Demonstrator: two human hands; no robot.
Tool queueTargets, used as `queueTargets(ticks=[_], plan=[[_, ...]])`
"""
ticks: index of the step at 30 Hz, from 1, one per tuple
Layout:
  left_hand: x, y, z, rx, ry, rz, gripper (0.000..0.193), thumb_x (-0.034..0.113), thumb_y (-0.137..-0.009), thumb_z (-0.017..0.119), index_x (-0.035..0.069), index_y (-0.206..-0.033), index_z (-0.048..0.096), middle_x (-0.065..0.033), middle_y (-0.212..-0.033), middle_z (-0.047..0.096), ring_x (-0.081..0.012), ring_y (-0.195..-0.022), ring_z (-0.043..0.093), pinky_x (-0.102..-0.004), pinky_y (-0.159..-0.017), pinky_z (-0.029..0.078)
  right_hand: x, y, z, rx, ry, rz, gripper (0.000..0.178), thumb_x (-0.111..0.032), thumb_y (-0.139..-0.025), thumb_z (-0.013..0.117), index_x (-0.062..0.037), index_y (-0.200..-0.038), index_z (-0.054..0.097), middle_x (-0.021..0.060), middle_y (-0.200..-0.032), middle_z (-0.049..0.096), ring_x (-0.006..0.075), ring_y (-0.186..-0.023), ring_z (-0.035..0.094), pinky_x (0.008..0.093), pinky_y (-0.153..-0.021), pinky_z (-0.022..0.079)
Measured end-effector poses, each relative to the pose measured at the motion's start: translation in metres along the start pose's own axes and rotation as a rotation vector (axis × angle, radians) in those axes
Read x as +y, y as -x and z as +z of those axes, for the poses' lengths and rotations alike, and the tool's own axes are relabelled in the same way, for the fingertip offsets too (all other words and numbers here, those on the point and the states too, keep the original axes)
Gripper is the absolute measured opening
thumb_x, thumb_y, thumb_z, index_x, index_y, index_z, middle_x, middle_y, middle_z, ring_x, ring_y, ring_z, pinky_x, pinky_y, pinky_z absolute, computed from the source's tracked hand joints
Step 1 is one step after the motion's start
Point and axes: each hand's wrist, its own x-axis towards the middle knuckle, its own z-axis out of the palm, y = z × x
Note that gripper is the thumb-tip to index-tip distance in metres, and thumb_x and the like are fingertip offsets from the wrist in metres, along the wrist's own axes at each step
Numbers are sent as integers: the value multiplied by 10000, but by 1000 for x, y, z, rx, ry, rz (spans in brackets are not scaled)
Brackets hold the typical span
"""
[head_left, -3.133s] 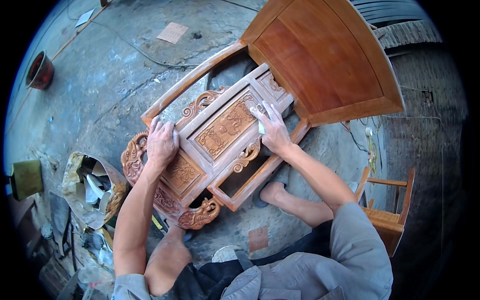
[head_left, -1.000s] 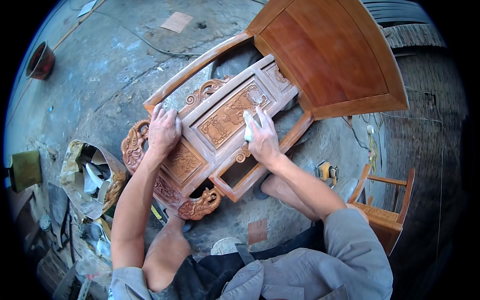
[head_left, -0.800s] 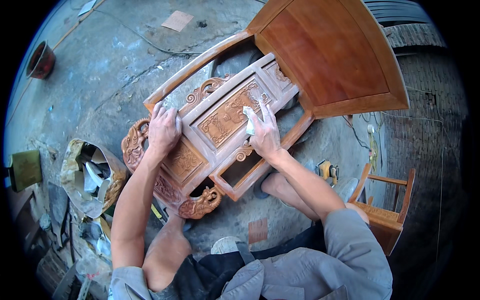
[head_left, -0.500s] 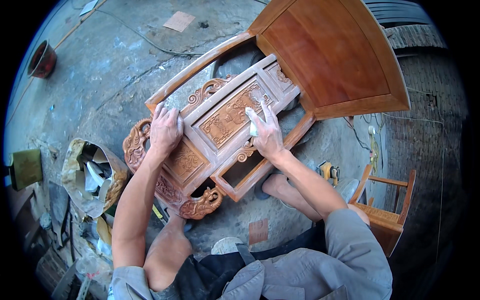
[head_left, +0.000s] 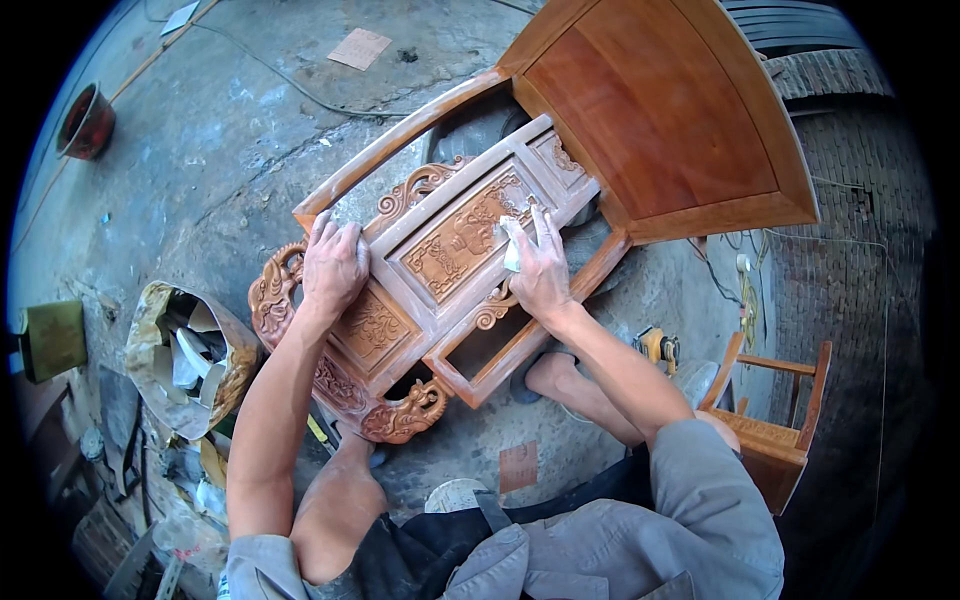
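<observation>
A wooden chair lies tilted in front of me, its carved back (head_left: 466, 240) dusted with pale powder and its smooth seat (head_left: 650, 120) at the upper right. My left hand (head_left: 335, 268) is closed over the upper edge of the back, beside the scrolled top rail. In my right hand (head_left: 541, 272) is a small folded pale sheet that looks like sandpaper (head_left: 513, 243), pinched between the fingers. Those fingers rest on the right side of the middle carved panel. The underside of the sheet is hidden.
At the left stands an open sack (head_left: 190, 358) of scraps, with a dark red bucket (head_left: 86, 122) farther off. A yellow power tool (head_left: 657, 347) and a small wooden stool (head_left: 770, 430) are at the right. Cardboard pieces and a cable lie on the concrete floor.
My right hand has shifted slightly on the panel, with its fingers bent more and more of the sheet showing. My left hand keeps its grip on the chair back.
</observation>
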Motion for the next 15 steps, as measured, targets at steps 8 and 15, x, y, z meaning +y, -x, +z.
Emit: queueTargets(ticks=[8,15], plan=[[1,-1,-2,0,2,-4,122,112,-925,638,3,-978,651,-200,-883,686,-357,-964,660,-495,-1186,415,10,-11,-3,-12,3,-23,642,17,-821,668,-25,-1456,584,312,-1366,652,526,-1437,475,613,-1240,336],[0,-1,-3,-6,-1,-7,125,110,-925,638,0,-982,651,-196,-885,685,-352,-967,660,-496,-1186,415,19,-21,4,-7,-45,-87,642,-4,-831,668,-35,-1465,574,294,-1322,691,519,-1445,467,608,-1250,324]])
